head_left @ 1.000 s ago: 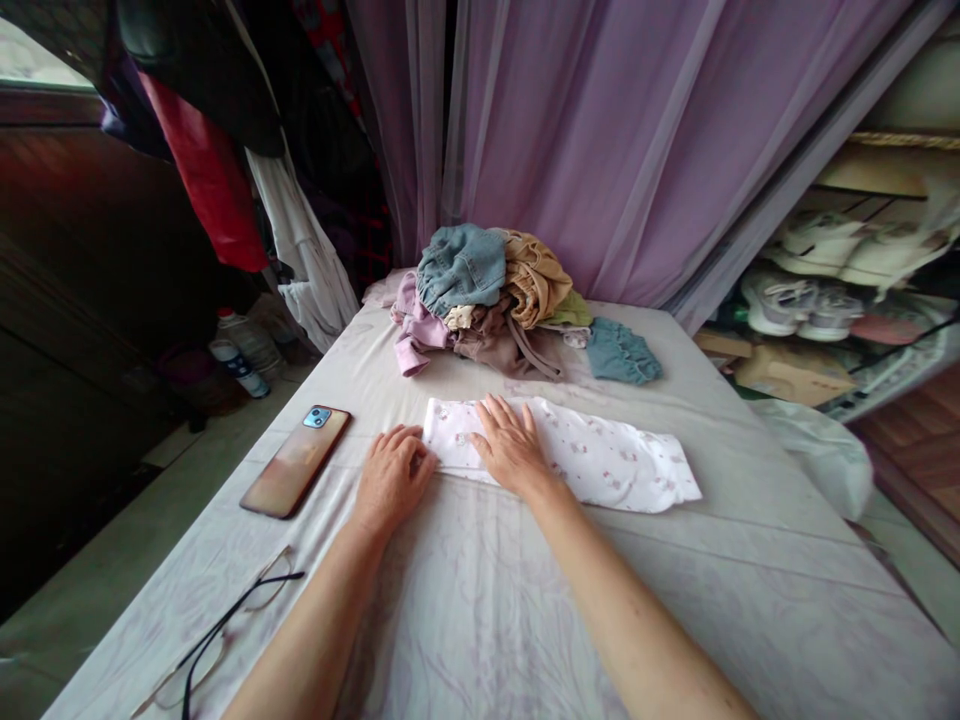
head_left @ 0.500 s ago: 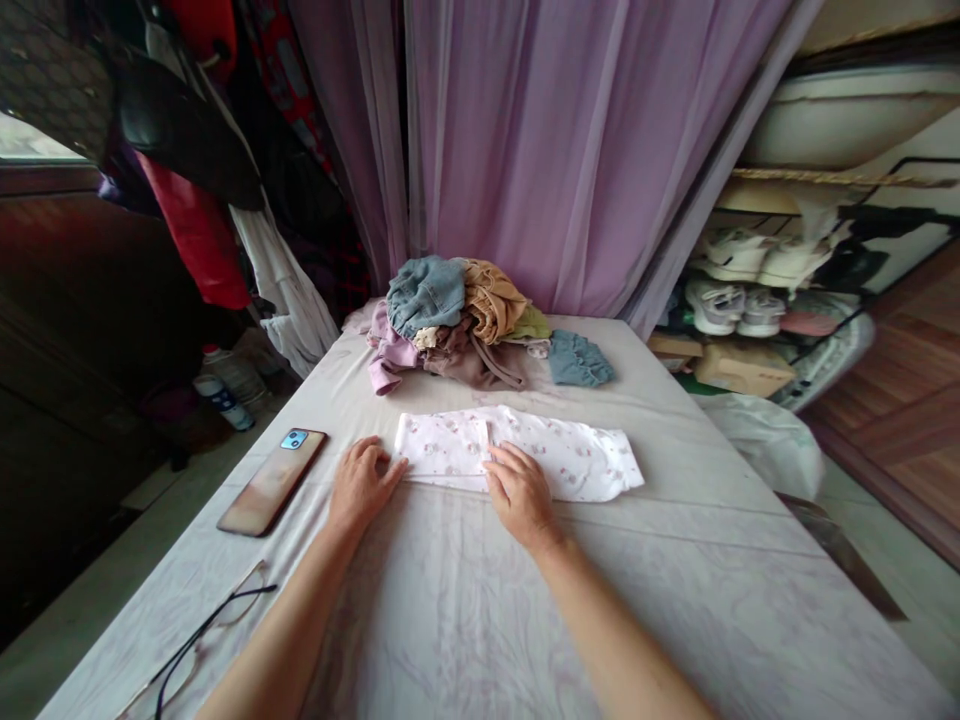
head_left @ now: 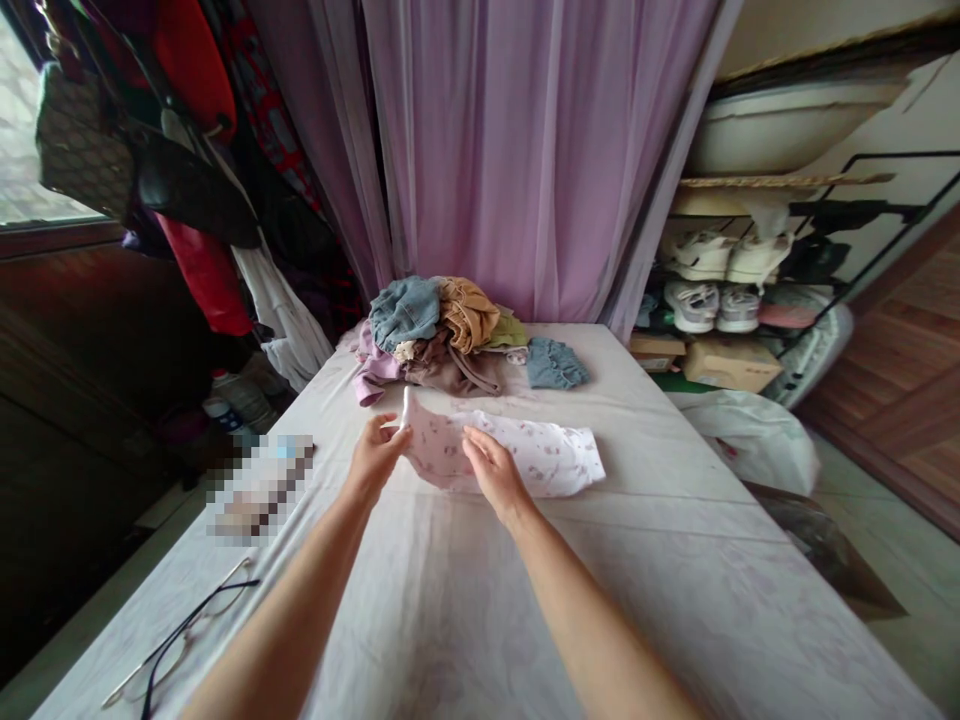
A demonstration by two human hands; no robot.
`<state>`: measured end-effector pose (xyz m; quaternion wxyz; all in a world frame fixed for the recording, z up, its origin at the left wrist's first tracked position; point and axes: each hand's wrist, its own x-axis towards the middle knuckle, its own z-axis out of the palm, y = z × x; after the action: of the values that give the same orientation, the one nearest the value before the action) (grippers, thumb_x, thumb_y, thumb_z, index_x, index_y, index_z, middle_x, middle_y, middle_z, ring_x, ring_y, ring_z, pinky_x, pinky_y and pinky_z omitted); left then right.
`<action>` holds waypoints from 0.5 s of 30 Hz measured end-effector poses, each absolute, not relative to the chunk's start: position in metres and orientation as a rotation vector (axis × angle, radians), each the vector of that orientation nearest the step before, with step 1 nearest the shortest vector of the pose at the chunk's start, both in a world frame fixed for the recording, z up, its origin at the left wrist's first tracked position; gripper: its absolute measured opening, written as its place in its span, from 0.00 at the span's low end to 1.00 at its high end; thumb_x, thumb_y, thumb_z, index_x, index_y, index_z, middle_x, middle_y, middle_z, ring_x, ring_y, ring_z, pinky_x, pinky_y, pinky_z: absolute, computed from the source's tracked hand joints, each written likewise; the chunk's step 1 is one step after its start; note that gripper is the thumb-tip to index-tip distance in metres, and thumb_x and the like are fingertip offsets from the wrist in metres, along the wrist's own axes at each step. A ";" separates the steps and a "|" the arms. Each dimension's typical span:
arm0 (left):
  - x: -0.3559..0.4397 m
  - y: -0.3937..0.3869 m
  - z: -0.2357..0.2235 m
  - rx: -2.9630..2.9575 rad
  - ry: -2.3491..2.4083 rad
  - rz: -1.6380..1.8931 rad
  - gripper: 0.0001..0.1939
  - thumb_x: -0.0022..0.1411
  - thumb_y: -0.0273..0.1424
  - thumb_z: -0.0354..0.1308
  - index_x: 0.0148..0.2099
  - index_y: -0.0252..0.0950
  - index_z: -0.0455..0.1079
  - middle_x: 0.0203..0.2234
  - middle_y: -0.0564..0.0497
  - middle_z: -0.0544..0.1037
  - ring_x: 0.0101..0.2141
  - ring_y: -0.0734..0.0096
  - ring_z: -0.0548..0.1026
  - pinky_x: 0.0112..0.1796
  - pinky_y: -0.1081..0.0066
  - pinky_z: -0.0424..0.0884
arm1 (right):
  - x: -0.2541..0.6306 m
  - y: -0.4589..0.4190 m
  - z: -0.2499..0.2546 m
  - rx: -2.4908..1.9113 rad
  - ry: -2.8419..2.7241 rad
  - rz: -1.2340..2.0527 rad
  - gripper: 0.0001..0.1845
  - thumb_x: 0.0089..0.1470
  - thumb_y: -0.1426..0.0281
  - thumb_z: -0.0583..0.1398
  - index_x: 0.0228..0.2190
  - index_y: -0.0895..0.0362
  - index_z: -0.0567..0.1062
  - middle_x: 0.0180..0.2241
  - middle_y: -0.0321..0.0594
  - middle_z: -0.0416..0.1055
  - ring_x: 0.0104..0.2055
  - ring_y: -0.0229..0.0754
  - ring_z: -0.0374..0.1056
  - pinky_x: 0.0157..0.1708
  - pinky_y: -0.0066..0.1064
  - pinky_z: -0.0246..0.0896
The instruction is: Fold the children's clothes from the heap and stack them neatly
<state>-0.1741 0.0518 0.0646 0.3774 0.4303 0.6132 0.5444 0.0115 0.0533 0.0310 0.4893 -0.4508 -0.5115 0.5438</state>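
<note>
Fingers of the left hand pinch a raised corner of the white floral garment, which lies on the pale sheeted bed, while fingers of the right hand curl onto its upper edge, though whether they grip it I cannot tell. A loosened pinch could let the corner drop and crumple the thin fabric (it looks light enough to slide easily). Pulling too far up the bed could push it into the heap of clothes. A careless sweep of the left forearm could knock the blurred phone or bend the eyeglasses.
</note>
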 end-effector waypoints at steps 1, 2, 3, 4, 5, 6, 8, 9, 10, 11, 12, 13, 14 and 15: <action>-0.160 0.053 0.070 1.115 1.492 1.417 0.28 0.44 0.43 0.65 0.44 0.34 0.65 0.26 0.53 0.76 0.28 0.69 0.75 0.30 0.72 0.68 | 0.011 0.057 0.041 -1.074 -1.152 1.432 0.24 0.51 0.53 0.59 0.46 0.53 0.75 0.51 0.44 0.74 0.49 0.47 0.71 0.42 0.37 0.70; -0.145 0.054 0.075 1.142 1.427 1.423 0.27 0.45 0.44 0.65 0.43 0.34 0.66 0.27 0.53 0.77 0.29 0.69 0.75 0.31 0.71 0.68 | 0.013 0.060 0.050 -1.042 -1.067 1.533 0.25 0.51 0.51 0.59 0.45 0.52 0.75 0.49 0.43 0.74 0.47 0.46 0.72 0.38 0.34 0.70; -0.129 0.055 0.079 1.170 1.375 1.420 0.26 0.46 0.44 0.66 0.43 0.34 0.66 0.29 0.52 0.77 0.30 0.70 0.75 0.32 0.72 0.69 | 0.016 0.062 0.059 -1.002 -0.993 1.622 0.25 0.51 0.49 0.58 0.44 0.52 0.75 0.46 0.42 0.75 0.44 0.45 0.72 0.35 0.33 0.70; -0.113 0.055 0.083 1.189 1.335 1.406 0.25 0.46 0.44 0.66 0.42 0.34 0.67 0.30 0.51 0.77 0.30 0.70 0.75 0.32 0.72 0.69 | 0.021 0.065 0.066 -0.961 -0.929 1.696 0.26 0.51 0.47 0.57 0.43 0.52 0.74 0.43 0.42 0.76 0.42 0.44 0.73 0.32 0.31 0.69; -0.098 0.055 0.085 1.204 1.292 1.372 0.25 0.47 0.45 0.66 0.42 0.35 0.67 0.31 0.51 0.77 0.30 0.70 0.75 0.31 0.72 0.69 | 0.027 0.068 0.072 -0.924 -0.879 1.750 0.27 0.51 0.46 0.56 0.41 0.53 0.74 0.40 0.41 0.77 0.39 0.43 0.73 0.30 0.30 0.67; -0.084 0.055 0.087 1.219 1.234 1.322 0.24 0.48 0.45 0.65 0.43 0.35 0.67 0.31 0.51 0.77 0.30 0.70 0.75 0.31 0.71 0.70 | 0.034 0.070 0.075 -0.899 -0.847 1.784 0.27 0.51 0.45 0.56 0.40 0.54 0.74 0.37 0.41 0.77 0.37 0.42 0.73 0.28 0.29 0.66; -0.062 0.054 0.087 1.265 1.105 1.220 0.24 0.51 0.47 0.64 0.43 0.36 0.68 0.33 0.49 0.78 0.32 0.69 0.76 0.33 0.70 0.72 | 0.053 0.076 0.077 -0.912 -0.827 1.780 0.24 0.49 0.48 0.59 0.38 0.54 0.74 0.32 0.39 0.77 0.32 0.41 0.71 0.26 0.28 0.64; -0.055 0.054 0.086 1.293 1.055 1.191 0.23 0.53 0.47 0.63 0.44 0.36 0.69 0.36 0.48 0.79 0.35 0.68 0.77 0.36 0.69 0.72 | 0.063 0.079 0.075 -0.953 -0.829 1.741 0.21 0.48 0.52 0.61 0.37 0.54 0.74 0.31 0.38 0.76 0.30 0.40 0.71 0.26 0.28 0.64; -0.051 0.054 0.083 1.319 1.027 1.180 0.23 0.55 0.47 0.62 0.46 0.36 0.69 0.39 0.46 0.79 0.38 0.67 0.77 0.39 0.68 0.72 | 0.074 0.082 0.072 -1.018 -0.842 1.682 0.17 0.46 0.57 0.62 0.36 0.54 0.74 0.29 0.37 0.76 0.28 0.40 0.70 0.25 0.28 0.63; -0.049 0.055 0.080 1.340 1.022 1.187 0.23 0.57 0.47 0.61 0.47 0.36 0.69 0.42 0.45 0.79 0.41 0.66 0.77 0.42 0.67 0.72 | 0.085 0.085 0.068 -1.095 -0.864 1.616 0.15 0.44 0.61 0.63 0.35 0.55 0.74 0.27 0.36 0.75 0.27 0.39 0.69 0.25 0.28 0.63; -0.051 0.057 0.075 1.355 1.040 1.206 0.23 0.57 0.46 0.61 0.48 0.36 0.69 0.44 0.45 0.79 0.44 0.65 0.77 0.45 0.66 0.72 | 0.097 0.088 0.064 -1.175 -0.888 1.552 0.14 0.42 0.65 0.62 0.34 0.55 0.74 0.25 0.35 0.75 0.26 0.39 0.68 0.25 0.27 0.62; -0.054 0.060 0.069 1.373 1.075 1.223 0.23 0.58 0.46 0.60 0.50 0.36 0.69 0.45 0.44 0.79 0.46 0.63 0.76 0.47 0.64 0.71 | 0.108 0.090 0.059 -1.248 -0.910 1.496 0.13 0.40 0.67 0.61 0.33 0.56 0.74 0.24 0.35 0.74 0.24 0.38 0.67 0.24 0.27 0.61; -0.060 0.062 0.063 1.403 1.123 1.230 0.23 0.58 0.45 0.60 0.50 0.36 0.69 0.46 0.43 0.79 0.48 0.61 0.76 0.48 0.62 0.71 | 0.119 0.091 0.055 -1.310 -0.930 1.454 0.13 0.39 0.69 0.60 0.32 0.56 0.74 0.22 0.34 0.73 0.23 0.38 0.67 0.23 0.27 0.60; -0.066 0.065 0.055 1.452 1.187 1.226 0.23 0.58 0.45 0.60 0.51 0.36 0.69 0.46 0.42 0.79 0.49 0.59 0.76 0.49 0.60 0.71 | 0.129 0.092 0.050 -1.360 -0.947 1.420 0.13 0.38 0.70 0.59 0.31 0.56 0.74 0.21 0.34 0.72 0.23 0.38 0.66 0.23 0.27 0.59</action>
<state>-0.0663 0.0649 0.0551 0.4353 0.5834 0.4770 0.4925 0.1292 0.0922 0.0502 0.4613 -0.5528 -0.3851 0.5774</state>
